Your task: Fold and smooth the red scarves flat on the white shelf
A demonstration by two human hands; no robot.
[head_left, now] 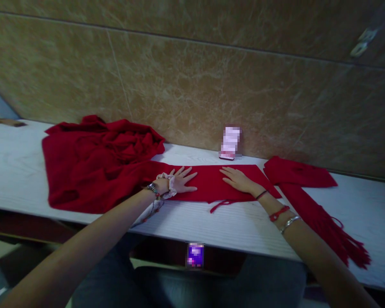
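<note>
A red cloth (pixel 208 182) lies flat on the white table (pixel 192 222), its middle part a smooth band. On the left end of this band rests my left hand (pixel 181 179), palm down with the fingers spread. My right hand (pixel 239 179) lies flat on the band's right part, fingers stretched to the left. A bunched, wrinkled red heap (pixel 99 167) joins the band at the left. Beyond my right hand, a folded red piece (pixel 301 173) and a strip with a fringed end (pixel 324 226) lie on the table. A short red tassel hangs off the band's near edge.
A phone (pixel 231 143) with a blurred lit screen leans on the tiled wall (pixel 192 81) behind the band. A brown wooden piece (pixel 9 122) sits at the far left. Below the table's front edge a small lit purple screen (pixel 195 255) shows above my legs.
</note>
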